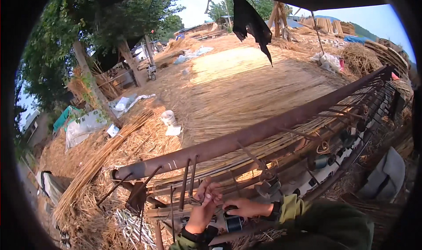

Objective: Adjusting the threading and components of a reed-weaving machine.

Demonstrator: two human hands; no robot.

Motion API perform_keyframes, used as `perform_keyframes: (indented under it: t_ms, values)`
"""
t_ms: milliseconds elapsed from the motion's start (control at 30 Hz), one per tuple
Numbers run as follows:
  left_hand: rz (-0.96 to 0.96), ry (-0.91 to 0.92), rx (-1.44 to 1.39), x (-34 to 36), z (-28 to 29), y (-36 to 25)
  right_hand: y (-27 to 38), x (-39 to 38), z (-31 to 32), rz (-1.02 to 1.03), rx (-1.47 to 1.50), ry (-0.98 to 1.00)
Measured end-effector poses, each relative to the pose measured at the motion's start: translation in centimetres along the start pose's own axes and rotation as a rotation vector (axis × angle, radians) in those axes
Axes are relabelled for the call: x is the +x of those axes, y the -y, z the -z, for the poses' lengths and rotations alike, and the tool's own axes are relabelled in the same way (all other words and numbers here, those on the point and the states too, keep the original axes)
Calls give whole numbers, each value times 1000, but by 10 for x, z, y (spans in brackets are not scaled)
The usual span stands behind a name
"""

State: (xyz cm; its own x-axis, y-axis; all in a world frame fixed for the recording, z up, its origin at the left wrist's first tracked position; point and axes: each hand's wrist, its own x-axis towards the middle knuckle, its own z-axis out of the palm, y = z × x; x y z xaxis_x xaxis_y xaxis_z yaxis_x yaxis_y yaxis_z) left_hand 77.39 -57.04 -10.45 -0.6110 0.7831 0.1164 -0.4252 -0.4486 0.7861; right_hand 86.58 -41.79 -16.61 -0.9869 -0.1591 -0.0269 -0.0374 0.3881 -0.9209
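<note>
A long rusty pipe (228, 147) with metal rods sticking out of it crosses in front of me. Below its near-left part, my left hand (202, 210) is raised with its fingers curled together, near a hanging rod (183, 185); whatever they pinch is too small to make out. My right hand (249, 207) lies beside it, its fingers closed over the top of a dark spool (234, 225). Similar spools, one of them greenish (323, 161), hang along the frame to the right. Long reed stalks (215, 165) lie behind and under the pipe.
Beyond the pipe spreads a large mat of reeds (259, 94). A bundle of long stalks (103, 155) and a white bucket (168, 117) lie left of it. Loose straw and a pile of silvery pieces (134, 226) are at the lower left. Black cloth (252, 25) hangs overhead.
</note>
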Motion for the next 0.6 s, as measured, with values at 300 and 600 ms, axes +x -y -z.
perform_keyframes:
  t_ms: [300, 600]
  values:
    - [21, -265, 510, -23, 18, 48, -77, 98, -5, -346, 1271, -189]
    - [32, -864, -14, -4, 71, 51, -38, 79, -19, -526, 967, -251]
